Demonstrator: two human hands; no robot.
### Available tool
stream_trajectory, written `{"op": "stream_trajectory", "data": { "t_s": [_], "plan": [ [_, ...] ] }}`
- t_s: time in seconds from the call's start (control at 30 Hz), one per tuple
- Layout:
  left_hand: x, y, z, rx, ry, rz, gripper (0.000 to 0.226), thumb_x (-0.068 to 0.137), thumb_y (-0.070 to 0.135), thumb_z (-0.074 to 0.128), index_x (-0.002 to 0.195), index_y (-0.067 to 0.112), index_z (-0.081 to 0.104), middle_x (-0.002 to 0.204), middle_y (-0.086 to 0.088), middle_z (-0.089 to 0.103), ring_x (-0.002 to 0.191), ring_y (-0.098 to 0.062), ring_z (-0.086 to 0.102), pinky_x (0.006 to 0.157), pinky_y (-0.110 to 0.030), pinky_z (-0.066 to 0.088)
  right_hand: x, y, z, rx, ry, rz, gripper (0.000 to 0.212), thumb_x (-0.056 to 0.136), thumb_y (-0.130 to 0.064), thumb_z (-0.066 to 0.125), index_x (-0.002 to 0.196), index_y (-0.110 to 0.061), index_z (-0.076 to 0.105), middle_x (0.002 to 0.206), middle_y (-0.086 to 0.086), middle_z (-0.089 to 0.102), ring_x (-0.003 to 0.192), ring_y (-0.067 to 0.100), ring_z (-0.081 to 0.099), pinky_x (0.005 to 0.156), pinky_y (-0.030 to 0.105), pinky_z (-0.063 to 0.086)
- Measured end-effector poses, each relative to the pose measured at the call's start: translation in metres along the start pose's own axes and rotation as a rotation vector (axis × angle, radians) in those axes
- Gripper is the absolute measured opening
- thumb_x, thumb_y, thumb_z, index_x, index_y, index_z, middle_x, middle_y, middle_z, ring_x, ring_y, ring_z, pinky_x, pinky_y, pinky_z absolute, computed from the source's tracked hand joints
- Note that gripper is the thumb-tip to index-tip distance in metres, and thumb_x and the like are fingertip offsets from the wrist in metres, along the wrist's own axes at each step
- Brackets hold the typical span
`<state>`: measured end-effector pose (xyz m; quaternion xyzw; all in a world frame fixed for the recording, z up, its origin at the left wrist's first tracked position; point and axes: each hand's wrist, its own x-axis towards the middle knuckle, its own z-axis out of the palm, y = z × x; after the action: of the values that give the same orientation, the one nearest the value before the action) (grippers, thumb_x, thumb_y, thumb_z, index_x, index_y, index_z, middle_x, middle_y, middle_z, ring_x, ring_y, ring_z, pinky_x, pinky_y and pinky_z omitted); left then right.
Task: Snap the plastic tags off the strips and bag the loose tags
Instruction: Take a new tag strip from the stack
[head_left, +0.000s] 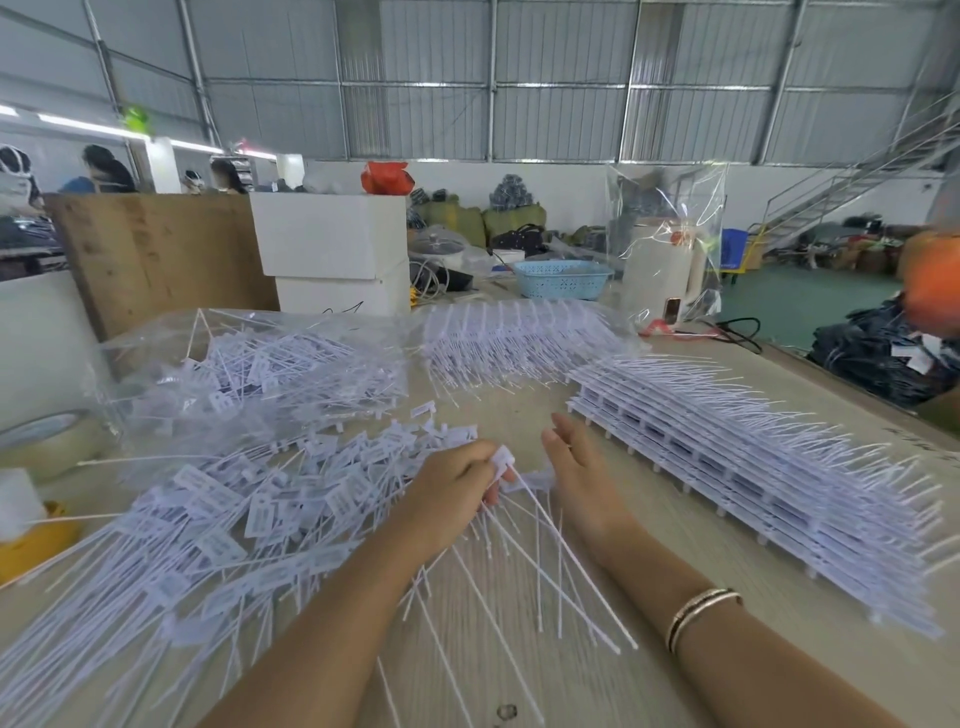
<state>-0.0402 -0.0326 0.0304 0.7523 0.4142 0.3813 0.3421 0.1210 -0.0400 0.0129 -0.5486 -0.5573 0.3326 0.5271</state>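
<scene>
Your left hand (457, 478) pinches a bunch of tags (503, 462) by their flat heads, thin tails trailing toward you; your right hand (576, 467) lies relaxed just beside. They look light, springy and slippery: grip the heads, not the tails

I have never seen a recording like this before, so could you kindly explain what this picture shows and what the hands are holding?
The single picture comes from a camera worn on a person's head, looking down at their bare hands over a table. The left hand grips a bunch of white plastic tags with long thin tails; the right hand is open beside it. Loose white tags lie heaped on the left, stacked uncut white tag strips on the right, and a clear plastic bag of tags lies behind.
</scene>
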Motion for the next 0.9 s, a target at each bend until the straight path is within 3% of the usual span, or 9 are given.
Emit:
{"op": "stream_trajectory", "data": {
  "t_s": [0.1,0.17,0.27,0.33,0.43,0.53,0.67,0.77,0.9],
  "plan": [
    [0.000,-0.003,0.002,0.067,0.017,-0.005,0.011,0.092,0.025,0.057,0.091,0.035,0.052,0.076,0.011,0.059,0.066,-0.006,0.057,0.064,-0.021,0.043,-0.002,0.000,-0.001,-0.046,0.021,-0.024,0.032,0.099,-0.039,0.038,0.131,-0.038,0.043,0.136,-0.012,0.042,0.131,0.010,0.035,0.115,0.042,0.021],
    [0.001,-0.003,0.003,0.056,0.029,0.001,0.019,0.089,0.022,0.061,0.093,0.035,0.047,0.083,0.008,0.057,0.066,-0.008,0.056,0.063,-0.022,0.044,-0.005,-0.003,0.000,-0.120,0.008,-0.099,0.017,0.098,-0.039,0.041,0.102,-0.044,0.057,0.119,-0.017,0.049,0.123,0.008,0.038,0.112,0.038,0.021],
    [0.000,0.000,0.002,0.012,0.042,0.036,0.023,0.090,0.009,0.057,0.089,0.029,0.045,0.084,0.001,0.054,0.061,-0.013,0.053,0.058,-0.027,0.042,-0.007,-0.007,0.005,-0.280,-0.086,-0.166,0.023,0.095,-0.039,0.049,0.076,-0.041,0.063,0.103,-0.024,0.053,0.116,0.004,0.037,0.103,0.033,0.020],
    [-0.001,0.003,0.000,-0.016,0.049,0.057,0.020,0.090,0.007,0.054,0.087,0.026,0.045,0.078,0.002,0.054,0.058,-0.010,0.051,0.055,-0.022,0.038,-0.007,-0.007,0.006,-0.317,-0.130,-0.172,0.023,0.093,-0.035,0.055,0.076,-0.028,0.069,0.097,-0.017,0.060,0.115,0.008,0.043,0.102,0.035,0.023],
    [0.002,0.006,-0.008,0.129,0.022,0.028,0.016,0.096,0.023,0.047,0.081,0.028,0.052,0.075,0.006,0.057,0.062,-0.009,0.049,0.059,-0.025,0.036,-0.008,-0.009,0.001,-0.037,-0.125,-0.158,0.022,0.093,-0.022,0.055,0.074,-0.015,0.064,0.079,-0.002,0.060,0.091,0.019,0.056,0.092,0.039,0.036],
    [0.001,0.005,-0.012,0.278,-0.085,0.016,0.034,0.098,0.034,0.043,0.065,0.026,0.049,0.054,0.014,0.055,0.047,-0.003,0.043,0.055,-0.027,0.037,-0.010,-0.012,-0.005,0.166,-0.148,-0.143,0.023,0.095,-0.015,0.050,0.074,-0.007,0.057,0.070,0.002,0.052,0.070,0.013,0.048,0.073,0.029,0.038],
    [0.002,0.002,-0.008,0.318,-0.063,0.021,0.041,0.096,0.037,0.047,0.059,0.020,0.044,0.050,0.009,0.040,0.044,-0.006,0.036,0.054,-0.026,0.032,-0.010,-0.012,-0.005,0.252,-0.299,-0.135,0.022,0.092,-0.018,0.053,0.074,-0.006,0.055,0.068,0.001,0.053,0.068,0.013,0.051,0.069,0.020,0.041],
    [0.003,-0.001,-0.008,0.310,-0.030,0.033,0.039,0.096,0.035,0.048,0.060,0.017,0.047,0.051,0.007,0.041,0.044,-0.006,0.035,0.052,-0.025,0.030,-0.008,-0.010,-0.002,0.236,-0.340,-0.131,0.016,0.090,-0.013,0.058,0.076,-0.005,0.061,0.068,-0.006,0.062,0.070,0.005,0.060,0.068,0.012,0.044],
    [0.004,-0.004,-0.007,0.205,-0.039,0.020,0.037,0.097,0.032,0.046,0.069,0.010,0.054,0.057,0.003,0.049,0.052,-0.012,0.044,0.057,-0.027,0.035,-0.005,-0.005,-0.001,0.264,-0.265,-0.148,0.011,0.089,-0.008,0.060,0.080,-0.003,0.063,0.076,0.008,0.063,0.075,0.017,0.059,0.074,0.025,0.047]
  ]
}}
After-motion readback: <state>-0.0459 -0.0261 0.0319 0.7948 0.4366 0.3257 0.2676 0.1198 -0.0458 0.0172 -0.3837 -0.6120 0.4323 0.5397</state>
